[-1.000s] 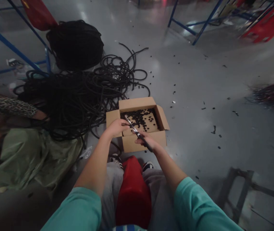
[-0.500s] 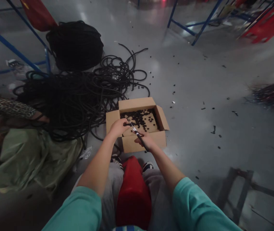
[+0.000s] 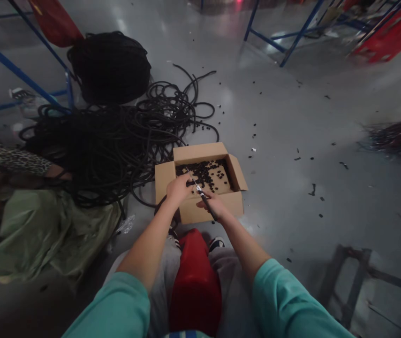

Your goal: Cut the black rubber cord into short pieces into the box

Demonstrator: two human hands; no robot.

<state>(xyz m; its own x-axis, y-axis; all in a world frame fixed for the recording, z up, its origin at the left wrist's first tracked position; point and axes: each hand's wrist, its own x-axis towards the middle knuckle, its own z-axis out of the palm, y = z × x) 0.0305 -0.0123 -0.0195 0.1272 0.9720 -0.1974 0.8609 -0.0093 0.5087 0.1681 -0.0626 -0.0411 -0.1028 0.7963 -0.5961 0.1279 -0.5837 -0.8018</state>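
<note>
1. Two grips are closed: the right hand around scissors, the left hand pinching a black cord.
2. The left hand has shifted rightward, cord end near the blades, which suggests feeding for a cut.
3. Below, black pieces lie in the cardboard box; tangled cord sprawls beyond, leftward.

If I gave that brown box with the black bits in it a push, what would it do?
The box would probably slide rather than tip, as it looks wide and low on a smooth, shiny floor. Its folded-out flaps might bend, being thin cardboard. The black bits lie loose inside, so they'd likely shift about.
</note>
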